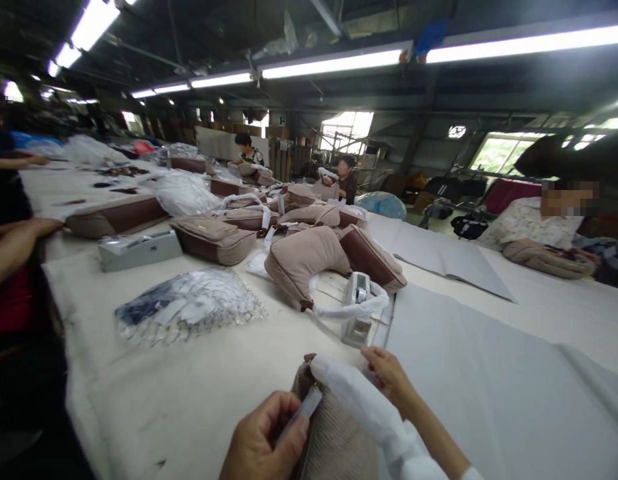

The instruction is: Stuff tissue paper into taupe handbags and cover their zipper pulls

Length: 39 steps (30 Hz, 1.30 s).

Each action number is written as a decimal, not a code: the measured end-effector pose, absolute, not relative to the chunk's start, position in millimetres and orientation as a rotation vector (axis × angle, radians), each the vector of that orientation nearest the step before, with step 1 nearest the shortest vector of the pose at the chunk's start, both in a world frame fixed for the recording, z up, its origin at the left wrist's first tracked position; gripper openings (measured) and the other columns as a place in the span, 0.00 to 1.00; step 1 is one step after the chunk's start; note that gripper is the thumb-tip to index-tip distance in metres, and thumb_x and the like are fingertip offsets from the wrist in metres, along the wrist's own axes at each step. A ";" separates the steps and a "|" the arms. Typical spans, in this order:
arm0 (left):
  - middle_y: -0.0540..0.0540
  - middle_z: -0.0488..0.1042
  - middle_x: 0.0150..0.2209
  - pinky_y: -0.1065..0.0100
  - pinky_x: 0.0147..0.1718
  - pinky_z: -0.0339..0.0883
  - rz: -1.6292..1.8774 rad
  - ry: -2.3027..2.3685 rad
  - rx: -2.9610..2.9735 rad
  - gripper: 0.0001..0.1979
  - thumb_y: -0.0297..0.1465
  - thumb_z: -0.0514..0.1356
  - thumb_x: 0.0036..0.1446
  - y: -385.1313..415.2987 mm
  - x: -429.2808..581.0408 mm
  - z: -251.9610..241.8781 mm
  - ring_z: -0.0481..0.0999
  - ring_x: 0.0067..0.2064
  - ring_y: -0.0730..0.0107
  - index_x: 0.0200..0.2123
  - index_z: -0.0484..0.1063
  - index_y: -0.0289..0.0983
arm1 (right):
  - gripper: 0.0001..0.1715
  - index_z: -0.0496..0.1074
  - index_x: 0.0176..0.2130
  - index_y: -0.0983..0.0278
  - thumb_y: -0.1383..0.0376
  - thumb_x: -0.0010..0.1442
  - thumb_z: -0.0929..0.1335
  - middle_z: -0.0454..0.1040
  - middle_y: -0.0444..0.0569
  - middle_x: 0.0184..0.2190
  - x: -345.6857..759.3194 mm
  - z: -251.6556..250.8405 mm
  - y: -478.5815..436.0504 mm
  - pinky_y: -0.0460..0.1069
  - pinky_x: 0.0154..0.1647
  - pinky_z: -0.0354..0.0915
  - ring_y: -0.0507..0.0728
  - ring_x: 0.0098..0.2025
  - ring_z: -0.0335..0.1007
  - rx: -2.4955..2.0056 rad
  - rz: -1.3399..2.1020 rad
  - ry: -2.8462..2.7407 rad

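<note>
A brown woven handbag (pixel 339 433) stands close in front of me, its handle wrapped in white padding (pixel 369 407). My left hand (pixel 269 433) pinches a small whitish translucent strip (pixel 309 403) between thumb and finger, beside the gold hardware at the bag's top corner. Stretched forward past the wrapped handle, my right hand (pixel 386 373) has its thumb and fingers pinched together; what they hold, if anything, is too small to make out. Just beyond those fingertips sits a light grey tape dispenser (pixel 351 333).
A curved taupe bag (pixel 303 260) and several others lie piled mid-table. Left are a heap of small clear packets (pixel 193 303) and a grey box (pixel 139 250). Grey sheets (pixel 469 373) cover the right side. Several people are around the table; an arm (pixel 19 247) rests at the left edge.
</note>
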<state>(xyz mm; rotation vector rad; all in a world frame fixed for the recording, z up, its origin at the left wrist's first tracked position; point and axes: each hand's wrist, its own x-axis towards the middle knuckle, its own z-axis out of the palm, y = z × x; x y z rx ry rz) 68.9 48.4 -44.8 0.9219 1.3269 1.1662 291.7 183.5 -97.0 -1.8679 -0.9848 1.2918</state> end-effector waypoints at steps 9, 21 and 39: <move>0.46 0.74 0.24 0.72 0.29 0.62 1.382 1.727 1.879 0.05 0.25 0.57 0.52 44.4 78.8 -38.0 0.73 0.27 0.68 0.26 0.73 0.37 | 0.21 0.67 0.27 0.63 0.49 0.49 0.71 0.72 0.47 0.20 270.5 13.9 92.3 0.45 0.19 0.54 0.52 0.19 0.64 -1.265 1.857 -1.583; 0.41 0.75 0.30 0.72 0.30 0.66 1.608 1.680 2.054 0.07 0.22 0.57 0.53 34.5 81.3 -36.8 0.73 0.29 0.68 0.29 0.74 0.36 | 0.15 0.68 0.26 0.61 0.53 0.53 0.71 0.69 0.46 0.20 221.3 28.3 87.9 0.46 0.17 0.45 0.51 0.18 0.64 -1.208 1.918 -1.546; 0.48 0.78 0.32 0.55 0.50 0.54 1.876 1.583 2.210 0.06 0.20 0.57 0.55 43.6 82.8 -49.4 0.73 0.33 0.70 0.31 0.69 0.36 | 0.17 0.69 0.27 0.68 0.56 0.53 0.69 0.71 0.46 0.19 221.7 32.7 107.4 0.40 0.15 0.53 0.49 0.19 0.68 -1.422 1.821 -1.819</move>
